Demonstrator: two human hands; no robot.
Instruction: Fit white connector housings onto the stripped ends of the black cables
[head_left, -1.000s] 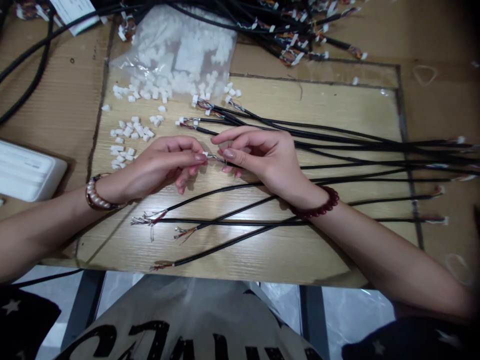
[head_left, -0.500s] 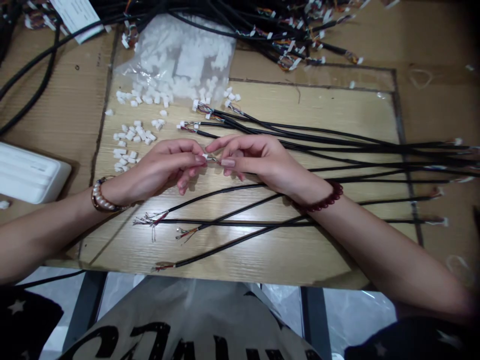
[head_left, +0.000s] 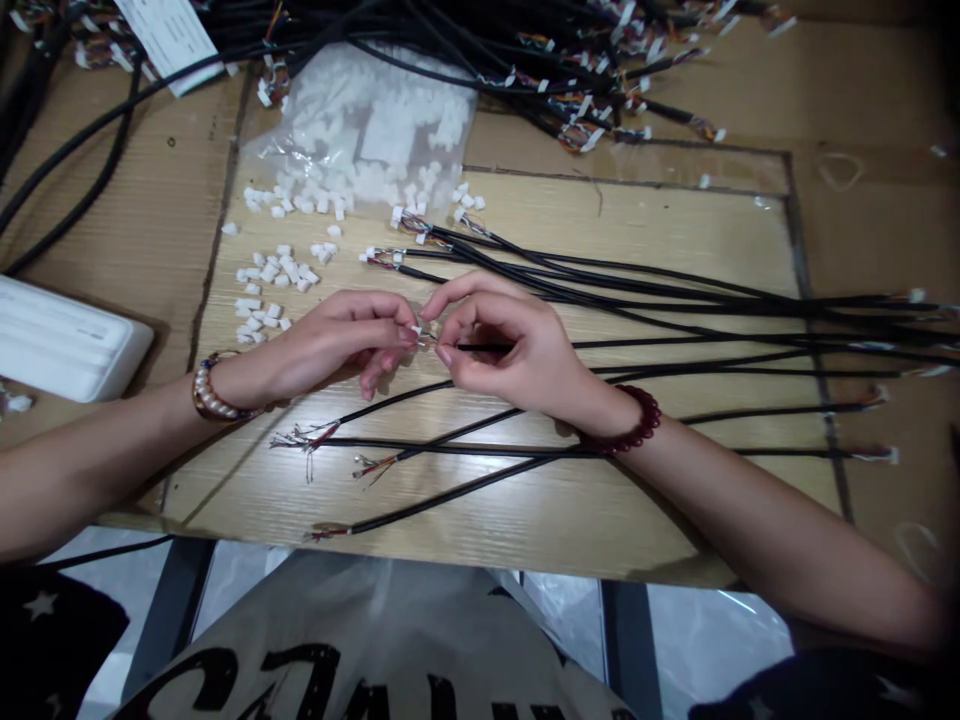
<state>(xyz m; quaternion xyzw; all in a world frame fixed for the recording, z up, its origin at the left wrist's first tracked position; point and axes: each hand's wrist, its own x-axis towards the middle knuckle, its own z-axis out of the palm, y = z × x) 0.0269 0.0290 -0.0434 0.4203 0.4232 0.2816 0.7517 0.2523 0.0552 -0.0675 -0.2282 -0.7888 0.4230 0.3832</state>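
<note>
Between the fingertips of my left hand (head_left: 360,335) is a small white connector housing (head_left: 418,331), mostly covered by thumb and forefinger. Pinched in my right hand (head_left: 502,335) is the end of a black cable (head_left: 480,348), whose short thin wires run to the connector. Whether every wire sits inside the housing is too small to tell. Nearer my body lie several black cables (head_left: 442,493) with bare, fanned-out wire ends (head_left: 307,438). Beyond my hands lie other cables (head_left: 600,262) with white connectors (head_left: 397,217) on their ends.
Loose white connector housings (head_left: 281,268) lie in small heaps beyond my left hand. A clear plastic bag (head_left: 382,130) of them is behind. Bundled black cables (head_left: 450,30) cross the far side. At left stands a white box-shaped device (head_left: 67,340). The board's front edge (head_left: 450,566) is near my body.
My right hand has turned and shifted slightly left, and its grip now shows the black cable's end. My left hand still pinches the white connector housing, slightly lower in the view.
</note>
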